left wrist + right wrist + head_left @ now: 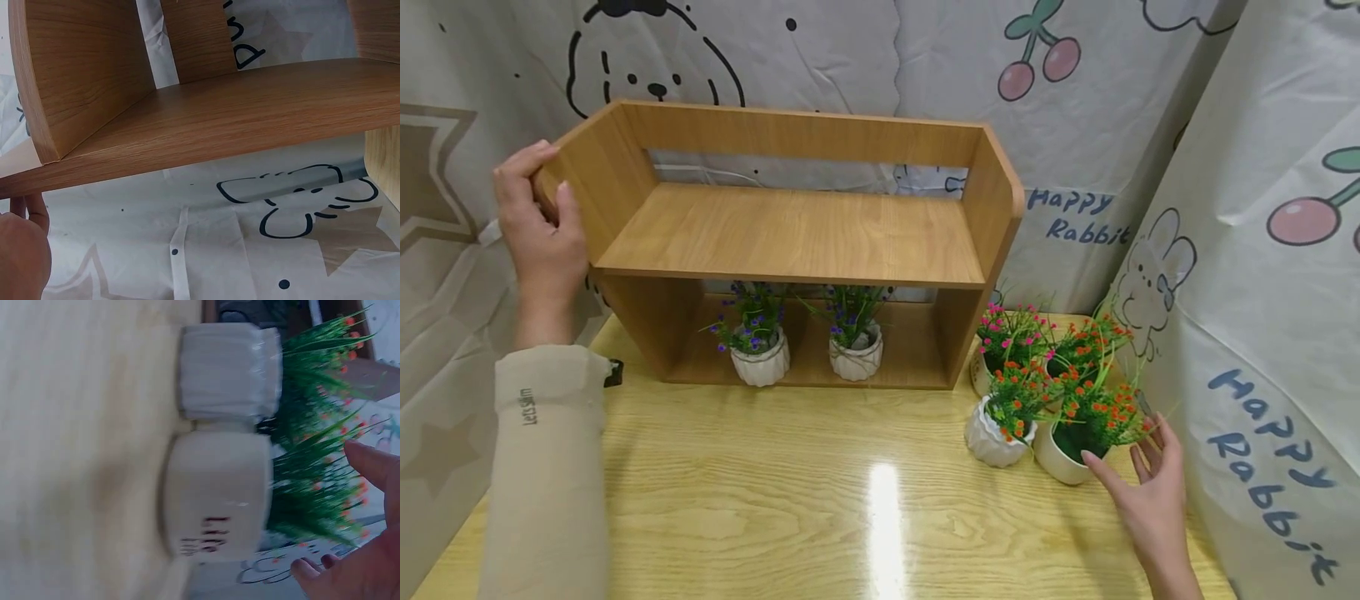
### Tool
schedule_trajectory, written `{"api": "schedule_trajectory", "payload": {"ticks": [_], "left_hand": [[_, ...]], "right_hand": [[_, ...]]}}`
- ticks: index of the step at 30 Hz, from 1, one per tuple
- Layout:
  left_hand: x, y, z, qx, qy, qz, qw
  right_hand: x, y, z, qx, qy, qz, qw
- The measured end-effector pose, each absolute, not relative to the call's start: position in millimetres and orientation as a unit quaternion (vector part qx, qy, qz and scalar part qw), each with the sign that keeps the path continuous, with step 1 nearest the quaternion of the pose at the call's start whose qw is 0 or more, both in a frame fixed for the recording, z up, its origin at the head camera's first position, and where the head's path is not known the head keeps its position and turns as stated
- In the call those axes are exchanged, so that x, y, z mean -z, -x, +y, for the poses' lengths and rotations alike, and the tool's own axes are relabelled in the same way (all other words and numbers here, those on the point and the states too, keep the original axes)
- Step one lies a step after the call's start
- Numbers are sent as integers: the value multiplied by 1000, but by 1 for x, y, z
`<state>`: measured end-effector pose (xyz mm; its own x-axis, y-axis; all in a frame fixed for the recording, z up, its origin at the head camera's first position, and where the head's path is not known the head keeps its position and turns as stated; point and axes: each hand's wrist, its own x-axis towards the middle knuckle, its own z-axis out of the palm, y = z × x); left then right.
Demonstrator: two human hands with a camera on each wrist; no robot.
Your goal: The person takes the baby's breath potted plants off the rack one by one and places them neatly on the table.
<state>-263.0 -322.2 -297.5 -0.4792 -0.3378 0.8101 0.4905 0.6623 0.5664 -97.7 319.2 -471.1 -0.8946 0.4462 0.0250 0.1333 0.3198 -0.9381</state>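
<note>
My left hand (541, 225) grips the upper left side panel of a two-tier wooden shelf (805, 233), thumb on the near side and fingers over the edge. In the left wrist view part of that hand (25, 253) shows beside the board. At the right, my right hand (1153, 500) is spread beside a smooth cream potted plant (1063, 457) with orange flowers; whether it touches the leaves is unclear. The right wrist view shows "Life" lettering on this pot (215, 494), with the hand's fingers apart near its foliage. A ribbed white pot (996, 437) stands against it.
Two white pots with purple flowers, one left (760, 362) and one right (856, 354), stand in the shelf's lower tier. Behind the front pots are a pink-flowered plant (1011, 329) and another orange one (1090, 337). Printed curtains (1247, 308) enclose the wooden table (760, 492).
</note>
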Motion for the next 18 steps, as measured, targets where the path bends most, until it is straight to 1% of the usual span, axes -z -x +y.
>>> {"api": "schedule_trajectory", "payload": {"ticks": [5,8,11,14,18], "left_hand": [[297,262,-321,406,43,-763,501],[296,262,-321,405,39,-765,498],[296,262,-320,406,36,-766,498],[296,261,-321,406,33,-766,497],[296,262,-321,404,34,-768,496]], "right_hand": [[438,99,302,-523,117,-813,228],[418,105,285,-491,52,-825,274],[401,116,261,-473,-26,-829,298],[391,131,231,-481,-94,-823,286],[391,150,180,-511,-133,-818,228]]}}
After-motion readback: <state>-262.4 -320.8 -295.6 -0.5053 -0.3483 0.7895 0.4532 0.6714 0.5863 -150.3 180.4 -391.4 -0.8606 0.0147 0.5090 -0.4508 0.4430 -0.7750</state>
